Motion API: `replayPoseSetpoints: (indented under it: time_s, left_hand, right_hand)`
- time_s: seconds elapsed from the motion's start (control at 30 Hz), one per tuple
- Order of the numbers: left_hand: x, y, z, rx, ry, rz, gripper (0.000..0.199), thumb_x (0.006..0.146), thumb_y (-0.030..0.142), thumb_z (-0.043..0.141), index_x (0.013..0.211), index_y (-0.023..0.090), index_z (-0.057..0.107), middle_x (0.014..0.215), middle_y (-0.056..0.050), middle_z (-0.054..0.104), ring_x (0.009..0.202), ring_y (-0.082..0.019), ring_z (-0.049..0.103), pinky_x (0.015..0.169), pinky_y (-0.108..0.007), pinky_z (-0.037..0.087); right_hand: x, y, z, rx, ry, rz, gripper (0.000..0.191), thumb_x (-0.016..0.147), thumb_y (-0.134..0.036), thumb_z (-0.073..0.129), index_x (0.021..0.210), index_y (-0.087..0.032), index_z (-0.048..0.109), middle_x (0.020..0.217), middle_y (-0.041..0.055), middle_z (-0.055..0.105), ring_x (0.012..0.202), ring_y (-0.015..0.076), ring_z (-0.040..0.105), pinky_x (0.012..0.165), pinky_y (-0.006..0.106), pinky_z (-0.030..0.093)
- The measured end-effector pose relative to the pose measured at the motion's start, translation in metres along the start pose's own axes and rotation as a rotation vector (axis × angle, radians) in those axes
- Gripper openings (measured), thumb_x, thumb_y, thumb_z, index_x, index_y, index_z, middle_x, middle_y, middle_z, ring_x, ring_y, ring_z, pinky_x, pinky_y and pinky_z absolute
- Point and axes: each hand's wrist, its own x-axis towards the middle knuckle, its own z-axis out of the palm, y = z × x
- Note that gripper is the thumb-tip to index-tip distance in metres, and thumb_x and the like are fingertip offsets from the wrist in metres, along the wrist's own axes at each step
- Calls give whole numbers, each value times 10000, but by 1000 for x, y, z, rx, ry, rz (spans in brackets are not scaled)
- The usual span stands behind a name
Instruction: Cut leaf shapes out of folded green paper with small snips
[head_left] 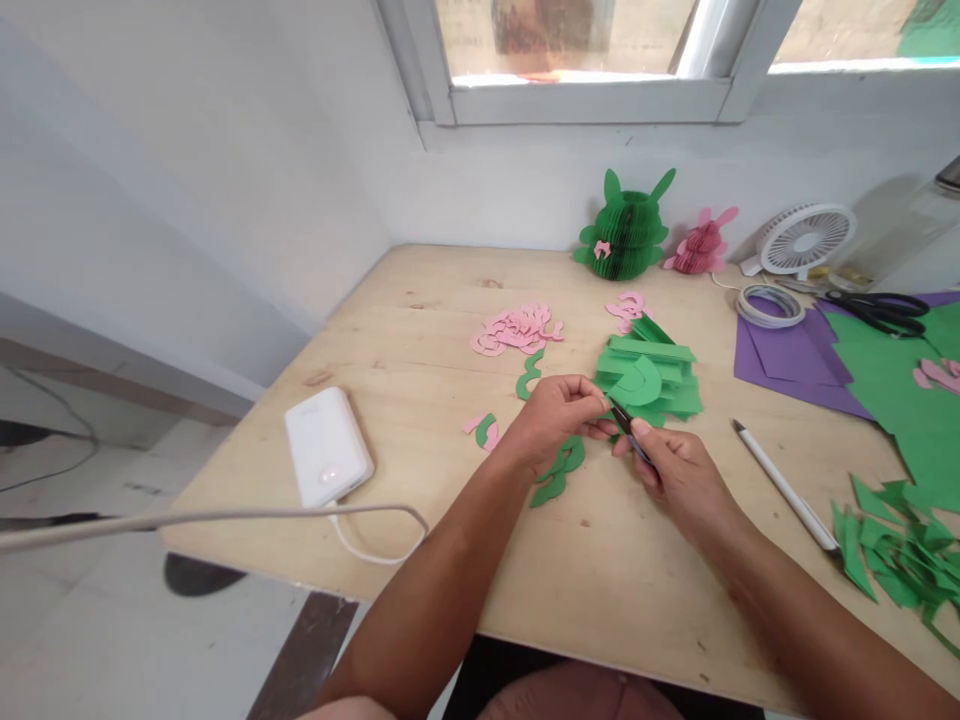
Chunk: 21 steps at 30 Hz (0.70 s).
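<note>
Pale wooden table [420,390] against white wall [487,190], under window [585,103]. Left hand [559,412]: fingers pinched, contents unclear. Right hand [679,470]: fingers closed round slim dark tool [622,420].

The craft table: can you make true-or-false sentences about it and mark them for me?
1. The right hand holds a dark tool. True.
2. The white pen is in the left hand. False: the white pen lies on the table, right of both hands.
3. The green paper figure stands left of the pink figure. True.
4. The white fan is on the floor. False: the white fan is on the table.
5. The tape roll rests on purple paper. True.
</note>
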Motion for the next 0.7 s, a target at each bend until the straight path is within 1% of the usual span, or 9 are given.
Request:
replayPoseSetpoints:
  time_s: [0.4,0.7]
  left_hand:
    - [-2,2,1,15,15,-16,102,695,108,600,635,142,526,578,-1,622,548,-123,654,583,-227,512]
    - [-1,1,0,11,7,-2,111,679,127,630,639,144,528,582,-7,622,553,-128,653,598,-240,517]
  right_hand:
    - [0,0,1,2,-4,1,535,739,-665,583,676,-136,630,396,-81,338,359,48,208,370,218,122]
    - [-1,0,1,-20,-1,-16,537,753,-664,572,666,-138,634,395,-78,337,364,52,219,373,218,138]
